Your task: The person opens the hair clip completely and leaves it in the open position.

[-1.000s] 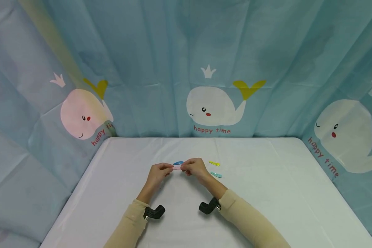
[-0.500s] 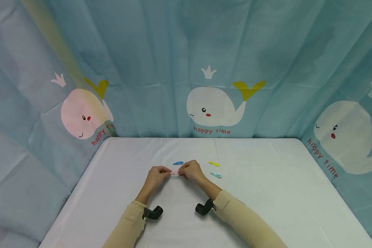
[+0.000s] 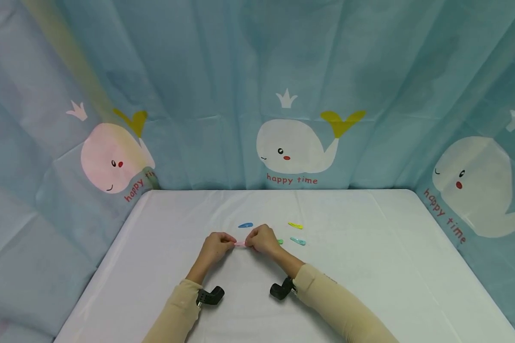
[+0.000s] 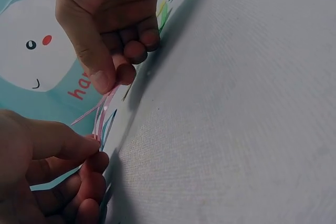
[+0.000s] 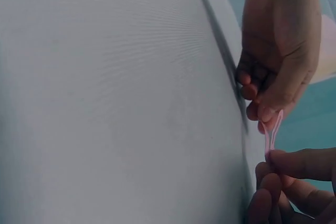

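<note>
Reaching in over a white counter [image 3: 390,267] in beige sleeves [image 3: 343,305], with a black device [image 3: 211,296] worn at each wrist. Working with both bare hands close together, a little left of the counter's middle. Pinching one end of a pink hair clip [image 3: 240,244] between thumb and fingers of the left hand [image 3: 214,246], and the opposite end in the same way with the right hand [image 3: 262,239]. Holding the clip crosswise between the two, low over the counter, too close to tell whether touching it. Shown from the right wrist as parted into two thin strips, joined at the right fingers and spread apart toward the left ones.

Partly covering a green clip [image 3: 280,241] with the right hand in the head view. Showing, just to the right of that, a slanting teal clip [image 3: 298,241], flat on the counter. Farther back, a yellow clip [image 3: 295,225] beyond the teal one and a blue clip [image 3: 245,225] beyond the pink one, well apart from each other. Facing, past the counter's far edge, a creased blue-green curtain [image 3: 390,71] printed with pale whales [image 3: 300,143], small crowns [image 3: 286,100] and red lettering [image 3: 292,179] reading "happy time."
</note>
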Demonstrator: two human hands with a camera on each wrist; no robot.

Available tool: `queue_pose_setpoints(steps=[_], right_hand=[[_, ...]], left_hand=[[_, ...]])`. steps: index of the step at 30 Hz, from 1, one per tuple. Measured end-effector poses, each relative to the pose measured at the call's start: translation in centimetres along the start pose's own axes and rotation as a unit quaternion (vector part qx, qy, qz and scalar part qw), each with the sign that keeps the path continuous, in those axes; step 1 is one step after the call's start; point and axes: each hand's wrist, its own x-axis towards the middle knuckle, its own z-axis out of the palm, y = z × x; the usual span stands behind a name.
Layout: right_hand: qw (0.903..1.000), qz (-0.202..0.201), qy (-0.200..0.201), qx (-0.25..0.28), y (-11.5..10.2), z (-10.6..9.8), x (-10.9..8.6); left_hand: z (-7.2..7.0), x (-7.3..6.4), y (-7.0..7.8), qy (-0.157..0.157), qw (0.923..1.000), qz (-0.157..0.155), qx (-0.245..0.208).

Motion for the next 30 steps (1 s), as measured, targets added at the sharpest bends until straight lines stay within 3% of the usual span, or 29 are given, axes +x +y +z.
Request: queue_pose_setpoints(steps=[12, 19, 24, 30], right_hand=[[0.9943, -0.056, -0.002, -0.091, -0.1, 0.7, -0.5], [0.9887, -0.075, -0.002, -0.13, -0.1, 1.0, -0.6], [0.9876, -0.077, -0.01, -0.137, -0.2, 0.8, -0.6], [0.9908, -0.073, -0.034, -0.109, -0.3, -0.2, -0.5]], left_hand=[[-0.1, -0.7, 0.4, 0.019, 0.9945, 0.05, 0.09], [0.2, -1.0, 0.3, 0.013, 0.9929, 0.059, 0.103], [0.1, -1.1, 0.3, 0.013, 0.9929, 0.061, 0.102], [-0.1, -0.7, 0.3, 0.029, 0.9934, 0.053, 0.098]])
